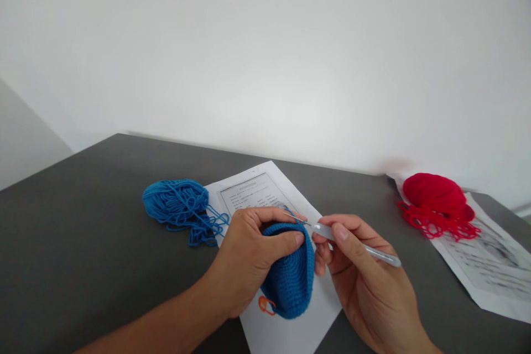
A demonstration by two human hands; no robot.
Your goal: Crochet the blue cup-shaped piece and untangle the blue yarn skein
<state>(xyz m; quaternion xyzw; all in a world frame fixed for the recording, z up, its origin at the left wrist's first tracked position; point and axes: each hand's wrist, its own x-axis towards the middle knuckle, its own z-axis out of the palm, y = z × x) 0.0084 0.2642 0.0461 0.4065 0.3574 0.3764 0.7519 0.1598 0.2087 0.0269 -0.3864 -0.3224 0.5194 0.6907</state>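
My left hand [253, 257] pinches the upper edge of a blue crocheted piece [288, 282], which is cupped like a small bowl. Its thumb lies on the near side and the index finger runs along the top. An orange stitch marker [266, 305] hangs from the piece's lower left edge. In my right hand [365, 282] is a crochet hook [379, 255] with a pale grey handle, gripped like a pen. The hook's thin metal shaft reaches left to the top rim of the piece, where a blue strand passes over it. Whether the tip is inside a stitch I cannot tell.
A blue yarn skein [176, 202] with loose loops lies to the left. Beneath my hands is a printed sheet [282, 329]. At the right, a red yarn ball [433, 193] rests on another printed sheet [493, 287]. The dark table [103, 221] meets a white wall behind.
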